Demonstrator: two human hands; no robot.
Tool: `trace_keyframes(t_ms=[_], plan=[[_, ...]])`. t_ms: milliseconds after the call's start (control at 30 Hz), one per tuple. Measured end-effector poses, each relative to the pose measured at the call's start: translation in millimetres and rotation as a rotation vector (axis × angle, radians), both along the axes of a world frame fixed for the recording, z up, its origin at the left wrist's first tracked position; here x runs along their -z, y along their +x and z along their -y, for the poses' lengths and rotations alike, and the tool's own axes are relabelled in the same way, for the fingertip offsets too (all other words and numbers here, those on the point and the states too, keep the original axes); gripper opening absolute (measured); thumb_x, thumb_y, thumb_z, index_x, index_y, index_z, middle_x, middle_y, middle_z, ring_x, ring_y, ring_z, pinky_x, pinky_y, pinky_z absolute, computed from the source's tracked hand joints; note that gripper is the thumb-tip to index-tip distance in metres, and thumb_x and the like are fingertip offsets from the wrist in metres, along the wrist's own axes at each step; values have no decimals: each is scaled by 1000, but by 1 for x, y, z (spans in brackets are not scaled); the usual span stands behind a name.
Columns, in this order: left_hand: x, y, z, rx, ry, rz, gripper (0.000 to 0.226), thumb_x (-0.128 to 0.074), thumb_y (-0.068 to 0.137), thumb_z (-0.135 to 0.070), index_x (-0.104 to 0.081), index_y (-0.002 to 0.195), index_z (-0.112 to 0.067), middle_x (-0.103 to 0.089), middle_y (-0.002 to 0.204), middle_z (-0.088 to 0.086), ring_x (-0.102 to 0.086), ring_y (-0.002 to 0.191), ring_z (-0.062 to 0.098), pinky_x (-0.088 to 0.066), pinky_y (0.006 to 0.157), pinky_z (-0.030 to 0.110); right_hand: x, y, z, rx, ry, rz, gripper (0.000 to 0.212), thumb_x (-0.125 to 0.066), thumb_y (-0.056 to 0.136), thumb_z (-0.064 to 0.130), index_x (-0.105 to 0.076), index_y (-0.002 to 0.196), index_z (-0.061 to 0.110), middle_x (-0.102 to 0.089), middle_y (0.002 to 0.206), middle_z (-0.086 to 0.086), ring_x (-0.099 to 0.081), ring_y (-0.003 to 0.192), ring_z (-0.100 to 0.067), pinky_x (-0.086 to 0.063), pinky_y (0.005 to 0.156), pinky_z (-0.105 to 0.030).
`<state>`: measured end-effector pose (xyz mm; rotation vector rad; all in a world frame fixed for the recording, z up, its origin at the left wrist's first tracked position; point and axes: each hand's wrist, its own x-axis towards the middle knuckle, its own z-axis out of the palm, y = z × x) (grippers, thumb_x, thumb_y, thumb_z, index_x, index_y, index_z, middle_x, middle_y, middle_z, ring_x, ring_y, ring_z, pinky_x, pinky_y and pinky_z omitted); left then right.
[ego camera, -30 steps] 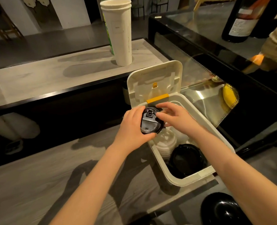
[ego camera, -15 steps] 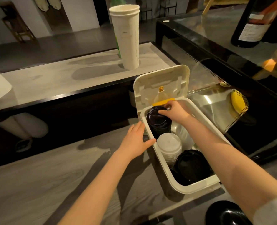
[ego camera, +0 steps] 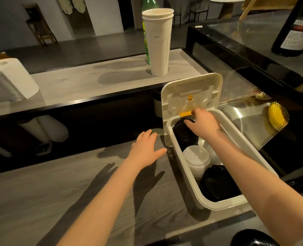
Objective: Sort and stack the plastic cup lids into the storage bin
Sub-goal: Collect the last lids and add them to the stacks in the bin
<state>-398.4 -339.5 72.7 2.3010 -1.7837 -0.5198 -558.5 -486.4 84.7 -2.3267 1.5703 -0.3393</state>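
Right hand [ego camera: 203,124] rests on black lids [ego camera: 183,134] inside bin [ego camera: 220,205]; left hand [ego camera: 145,150] beside rim.

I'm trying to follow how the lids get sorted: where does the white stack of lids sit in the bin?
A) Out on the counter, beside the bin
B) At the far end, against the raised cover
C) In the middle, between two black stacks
C: the white lid stack sits inside the storage bin, between the far black stack under the right hand and the near black stack.
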Motion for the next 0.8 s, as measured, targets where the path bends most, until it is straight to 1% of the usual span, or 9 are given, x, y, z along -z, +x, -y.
trace_keyframes(t_ms=[33,100,167,267,433,500,600,733,800], plan=[[-3,6,-5,-13,0,17,72,-49,91,-50,-21,148,-18,-11,158,3,-6,145,23,-16,116,48,-5,5,-9,-39,-63,-5,42,-56,90,37,-52,120,8,-57,116,-11,-53,106,-30,-46,81,-37],[-10,20,-18,-45,-4,61,71,-49,91,-50,-21,148,-18,-12,158,2,-5,145,22,-15,115,48,-15,20,-27,-131,-125,19,42,-54,91,37,-51,125,13,-57,120,-7,-50,111,-28,-48,84,-39],[-14,38,-36,-91,-3,116,70,-48,91,-50,-22,148,-19,-13,157,1,-5,145,21,-15,115,47,-20,37,-48,-256,-124,44,44,-54,91,36,-49,130,16,-55,128,-4,-47,119,-25,-46,92,-40],[-17,69,-74,-180,11,184,70,-47,91,-51,-24,147,-18,-15,157,1,-6,145,20,-17,115,46,-21,67,-82,-437,-116,31,50,-53,92,37,-44,138,19,-49,139,1,-41,129,-20,-40,101,-36],[-11,124,-147,-326,49,220,71,-46,90,-53,-24,148,-18,-16,157,1,-6,146,19,-18,114,47,-14,129,-135,-695,-118,-79,58,-47,95,43,-32,146,20,-36,150,0,-29,140,-19,-32,111,-35],[-7,146,-175,-379,63,223,71,-47,90,-54,-24,147,-18,-16,157,1,-7,145,19,-19,113,48,-10,155,-159,-751,-134,-102,58,-46,96,43,-31,146,20,-35,151,0,-28,140,-20,-32,110,-36],[-2,181,-217,-449,86,209,71,-46,90,-54,-24,147,-18,-16,157,0,-7,145,19,-19,115,45,0,197,-195,-815,-150,-113,56,-45,95,43,-35,144,20,-40,147,-1,-34,136,-22,-36,107,-36],[6,231,-274,-527,122,181,70,-46,91,-53,-22,148,-19,-14,157,0,-7,145,18,-17,115,41,13,261,-249,-858,-103,-157,55,-46,94,47,-36,143,24,-41,147,-2,-35,135,-24,-37,106,-39],[12,258,-303,-553,109,193,68,-46,91,-51,-24,147,-18,-17,156,0,-9,145,18,-19,114,41,18,294,-278,-857,-80,-174,55,-47,93,47,-36,142,25,-42,145,-2,-37,134,-25,-38,104,-40]])
